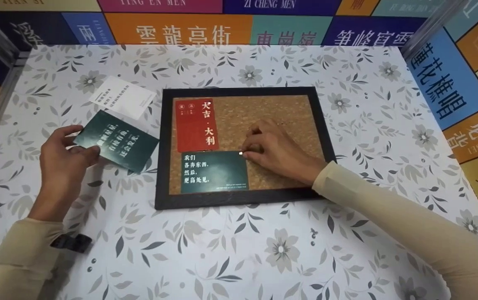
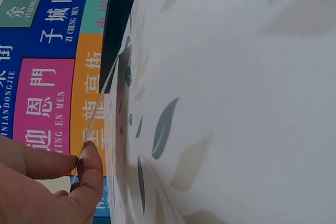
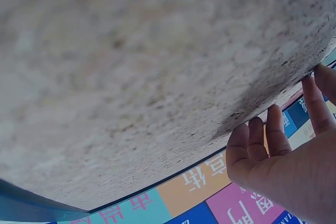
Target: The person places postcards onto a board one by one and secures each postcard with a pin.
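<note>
My left hand (image 1: 66, 152) pinches a dark green card (image 1: 134, 143) with white Chinese writing by its left edge, thumb on top. In the left wrist view this card (image 2: 97, 106) appears edge-on, tilted up from the table beside the frame. My right hand (image 1: 274, 150) is over a black-framed cork board (image 1: 280, 110), thumb and forefinger pinching a small white push pin (image 1: 241, 153). The pin is at the upper right corner of another green card (image 1: 218, 173), lying flat on the cork. A red card (image 1: 193, 125) lies just above that one.
A white card (image 1: 118, 98) with dark writing lies on the table left of the board, partly under the held green card. Leaf-and-flower patterned covering (image 1: 222, 241) spans the table. Panels with coloured blocks and Chinese lettering (image 1: 180, 31) stand behind and at the sides.
</note>
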`<state>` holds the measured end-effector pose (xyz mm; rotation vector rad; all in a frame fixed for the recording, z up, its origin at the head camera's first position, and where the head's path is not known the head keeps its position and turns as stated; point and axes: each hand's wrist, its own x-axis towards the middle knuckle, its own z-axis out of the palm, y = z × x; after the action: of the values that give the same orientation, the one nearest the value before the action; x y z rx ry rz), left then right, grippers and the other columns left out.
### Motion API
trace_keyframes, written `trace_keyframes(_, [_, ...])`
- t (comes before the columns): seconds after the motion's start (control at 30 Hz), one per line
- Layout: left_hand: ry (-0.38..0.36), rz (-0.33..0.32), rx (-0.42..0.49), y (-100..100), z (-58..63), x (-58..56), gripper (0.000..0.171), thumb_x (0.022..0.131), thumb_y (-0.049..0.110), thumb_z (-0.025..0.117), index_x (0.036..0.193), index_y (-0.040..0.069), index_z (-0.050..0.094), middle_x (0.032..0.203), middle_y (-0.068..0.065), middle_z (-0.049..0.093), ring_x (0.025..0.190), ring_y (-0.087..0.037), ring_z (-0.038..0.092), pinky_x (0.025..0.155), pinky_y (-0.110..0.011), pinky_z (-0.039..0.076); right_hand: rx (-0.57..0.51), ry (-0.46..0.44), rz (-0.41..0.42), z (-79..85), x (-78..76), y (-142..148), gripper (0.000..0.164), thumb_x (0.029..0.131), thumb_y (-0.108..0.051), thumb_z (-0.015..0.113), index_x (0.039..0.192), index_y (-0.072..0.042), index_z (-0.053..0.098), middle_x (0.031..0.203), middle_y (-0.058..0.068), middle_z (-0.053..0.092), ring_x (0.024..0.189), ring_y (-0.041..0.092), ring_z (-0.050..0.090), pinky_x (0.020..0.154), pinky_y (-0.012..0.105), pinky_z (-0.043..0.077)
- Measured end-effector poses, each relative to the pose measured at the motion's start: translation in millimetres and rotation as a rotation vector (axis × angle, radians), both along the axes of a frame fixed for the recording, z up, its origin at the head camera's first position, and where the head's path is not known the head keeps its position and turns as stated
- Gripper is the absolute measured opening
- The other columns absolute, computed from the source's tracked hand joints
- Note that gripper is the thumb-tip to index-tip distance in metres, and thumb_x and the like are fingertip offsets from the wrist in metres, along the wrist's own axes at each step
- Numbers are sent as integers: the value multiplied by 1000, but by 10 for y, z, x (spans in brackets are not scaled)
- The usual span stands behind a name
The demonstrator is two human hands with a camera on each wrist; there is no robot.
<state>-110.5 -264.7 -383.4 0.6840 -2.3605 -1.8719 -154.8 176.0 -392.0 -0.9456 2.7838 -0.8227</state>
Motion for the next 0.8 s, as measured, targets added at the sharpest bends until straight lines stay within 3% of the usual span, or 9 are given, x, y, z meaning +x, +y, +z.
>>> trace_keyframes(0.13, [46, 63, 148, 5, 24, -5, 80, 94, -20, 65, 166, 0, 37, 119, -4, 49, 89, -10, 66, 75, -19, 63, -1, -1, 1, -3, -1, 2, 11, 100, -21, 84, 106, -12, 87, 120, 9, 66, 119, 31, 53, 107, 51, 42])
trace_keyframes(0.53, [111, 89, 126, -20, 66, 11, 70, 95, -22, 63, 160, 1, 48, 116, -7, 52, 89, -10, 69, 76, -19, 63, -2, 0, 2, 2, -1, -1, 11, 100, -21, 84, 106, -12, 87, 120, 9, 66, 117, 31, 53, 104, 49, 43])
trace_keyframes(0.8, [156, 122, 195, 15, 130, 5, 66, 94, -24, 61, 153, 4, 54, 115, -10, 52, 84, -12, 71, 73, -21, 64, -14, 10, 17, 2, 1, -2, 11, 101, -19, 83, 105, -10, 87, 121, 10, 67, 117, 31, 53, 102, 47, 44])
